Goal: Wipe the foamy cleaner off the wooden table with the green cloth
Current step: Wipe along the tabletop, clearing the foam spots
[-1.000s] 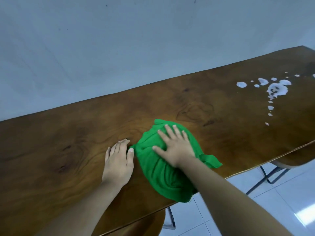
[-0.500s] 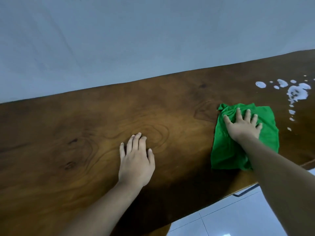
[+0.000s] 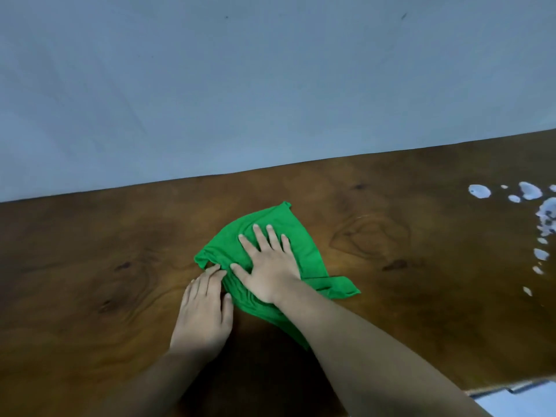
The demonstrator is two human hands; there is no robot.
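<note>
— What lies on the long dark-brown wooden table point(image 3: 90, 266)?
— A crumpled green cloth point(image 3: 304, 245) mid-table, white foamy cleaner blobs point(image 3: 480, 191) well apart at the right.
— The hands?
— Right hand point(image 3: 267, 266) flat on the cloth, fingers spread; left hand point(image 3: 204, 311) flat beside it, fingers together, tips touching cloth.

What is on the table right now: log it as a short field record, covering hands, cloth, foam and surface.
surface: wooden table, dark brown with grain knots
cloth: green cloth, crumpled, lying on the table near its middle
right hand: flat on the cloth, fingers spread, pressing down
left hand: palm down on the wood, fingertips at the cloth's left edge
foam: white foam blobs at the far right, apart from the cloth, not yet wiped
backdrop: plain pale wall
</note>
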